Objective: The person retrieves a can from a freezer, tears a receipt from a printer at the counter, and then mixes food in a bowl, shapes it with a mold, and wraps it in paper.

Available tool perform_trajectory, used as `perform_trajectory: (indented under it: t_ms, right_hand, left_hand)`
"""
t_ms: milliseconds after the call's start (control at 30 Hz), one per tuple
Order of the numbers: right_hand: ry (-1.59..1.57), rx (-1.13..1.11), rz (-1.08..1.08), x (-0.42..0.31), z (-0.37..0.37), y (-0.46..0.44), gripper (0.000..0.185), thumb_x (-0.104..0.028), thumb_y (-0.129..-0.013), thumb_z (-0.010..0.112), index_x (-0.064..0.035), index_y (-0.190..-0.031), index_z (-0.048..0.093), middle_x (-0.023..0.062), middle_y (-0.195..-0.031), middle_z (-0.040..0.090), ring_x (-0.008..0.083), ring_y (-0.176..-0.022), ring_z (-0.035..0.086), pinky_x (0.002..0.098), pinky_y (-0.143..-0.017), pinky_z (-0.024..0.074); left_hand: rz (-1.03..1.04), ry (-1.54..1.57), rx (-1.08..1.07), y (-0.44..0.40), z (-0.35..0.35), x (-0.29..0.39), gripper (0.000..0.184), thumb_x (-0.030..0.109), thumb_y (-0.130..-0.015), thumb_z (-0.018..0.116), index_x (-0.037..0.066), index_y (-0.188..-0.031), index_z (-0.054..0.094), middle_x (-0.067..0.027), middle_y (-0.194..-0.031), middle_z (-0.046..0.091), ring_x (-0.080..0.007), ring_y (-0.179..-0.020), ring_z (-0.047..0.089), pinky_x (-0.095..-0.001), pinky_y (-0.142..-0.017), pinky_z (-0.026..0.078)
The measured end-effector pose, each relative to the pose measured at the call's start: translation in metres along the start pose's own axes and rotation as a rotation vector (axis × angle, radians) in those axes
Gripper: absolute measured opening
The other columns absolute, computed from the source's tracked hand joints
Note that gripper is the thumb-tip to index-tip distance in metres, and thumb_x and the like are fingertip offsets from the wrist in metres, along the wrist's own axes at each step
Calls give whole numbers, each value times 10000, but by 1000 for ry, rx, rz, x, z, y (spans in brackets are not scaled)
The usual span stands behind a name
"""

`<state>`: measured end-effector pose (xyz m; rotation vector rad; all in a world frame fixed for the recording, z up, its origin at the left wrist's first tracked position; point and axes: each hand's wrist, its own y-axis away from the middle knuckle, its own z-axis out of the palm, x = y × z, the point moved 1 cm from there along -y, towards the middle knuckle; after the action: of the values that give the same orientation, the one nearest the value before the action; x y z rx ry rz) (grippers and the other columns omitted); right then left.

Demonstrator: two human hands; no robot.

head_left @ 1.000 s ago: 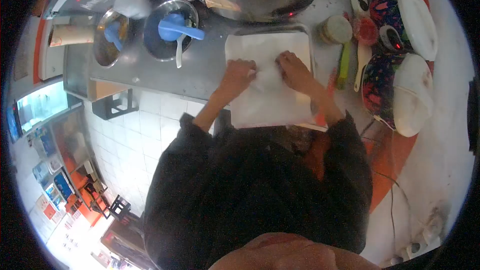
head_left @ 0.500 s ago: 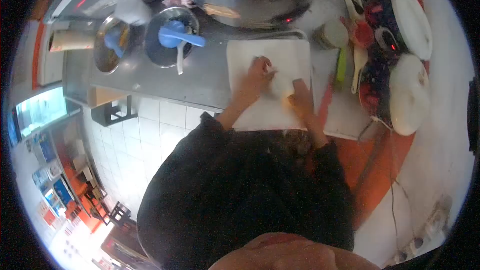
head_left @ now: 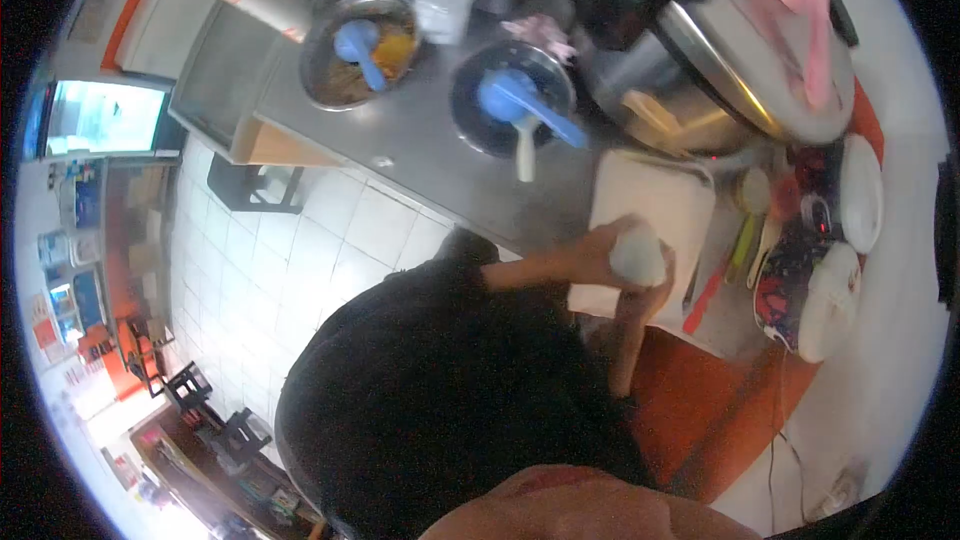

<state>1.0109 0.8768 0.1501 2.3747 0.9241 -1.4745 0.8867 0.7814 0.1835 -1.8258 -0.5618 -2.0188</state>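
Note:
A white rounded piece (head_left: 638,256), perhaps dough, is held up between my two hands above the near part of a white cutting board (head_left: 652,195). My left hand (head_left: 596,254) is closed around its left side. From the right and below, my right hand (head_left: 655,292) wraps it with curled fingers. Motion blur softens the fingers, and the underside of the piece is hidden.
Left of the board stand a steel bowl with a blue scoop (head_left: 505,95) and another bowl with yellowish contents (head_left: 397,48). A big steel pot (head_left: 690,90) is behind. On the right lie a red-handled utensil (head_left: 708,298), a green one (head_left: 742,245) and white-lidded pots (head_left: 830,300).
My hands were apart over the board; now they are together around the white piece, lifted nearer to me. The camera view has turned, so the counter appears slanted.

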Motion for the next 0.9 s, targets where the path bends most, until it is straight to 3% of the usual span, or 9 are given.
perform_trajectory:
  t_ms: [67,300,367,467,600,633,733,833,900]
  right_hand:
    - [-930,91,566,15,42,30,345,-245,-921,411,23,-1124,490,144,-1054,568,277,-954,574,361,-817,491]
    - [-497,-227,617,-19,124,70,412,-267,-935,368,61,-1180,414,205,-1174,446,312,-1077,450,372,-913,367]
    - [-311,-317,570,-21,133,73,435,-274,-939,353,73,-1199,388,226,-1214,406,324,-1119,409,376,-945,326]
    - [-33,-456,416,-18,146,79,471,-285,-946,331,92,-1227,350,256,-1274,345,342,-1180,347,381,-993,264]
    - [454,-544,-45,11,180,72,519,-300,-956,302,118,-1265,298,297,-1354,264,365,-1263,264,388,-1057,182]
    - [11,-550,135,-64,175,55,380,-250,-947,366,92,-1098,435,215,-1101,491,250,-1008,465,326,-906,341]
    - [-243,-479,299,-111,195,26,179,-149,-893,477,15,-959,449,163,-890,530,275,-826,525,382,-738,418]
    - [-17,-661,-294,-191,200,-2,135,-134,-868,536,-14,-909,491,150,-778,556,252,-718,550,360,-666,435]
    - [-50,-676,-374,-241,210,-24,131,-140,-867,537,-16,-900,512,152,-770,569,260,-716,565,361,-669,442]
  left_hand:
    - [58,-40,-162,19,-40,4,872,404,-567,813,-7,-1214,398,-204,-1198,448,-309,-1130,444,-397,-965,348]
    - [108,-144,-40,83,-140,-17,878,360,-608,790,53,-1296,339,-175,-1247,426,-300,-1206,378,-404,-992,314]
    - [-126,44,-125,93,-159,-13,830,334,-622,783,48,-1280,364,-175,-1226,452,-302,-1187,402,-405,-990,319]
    - [-209,-99,-149,99,-188,-1,835,332,-606,789,35,-1273,383,-179,-1198,492,-298,-1151,447,-408,-972,342]
    - [-376,-472,199,103,-224,-20,853,443,-639,729,33,-1297,371,-230,-1205,484,-364,-1161,430,-455,-978,331]
    - [-450,-619,277,103,-238,-29,859,481,-656,701,22,-1298,363,-241,-1252,433,-381,-1193,384,-470,-992,306]
    - [-497,-979,460,98,-268,-54,914,593,-677,634,-18,-1293,345,-252,-1357,297,-403,-1261,271,-499,-1016,248]
    - [-451,-1032,452,90,-284,-56,949,654,-694,569,-31,-1304,327,-231,-1382,269,-410,-1261,255,-511,-1015,239]
    - [-429,-1149,422,96,-283,-45,892,652,-739,517,-33,-1289,359,-214,-1365,302,-354,-1238,310,-490,-1023,233]
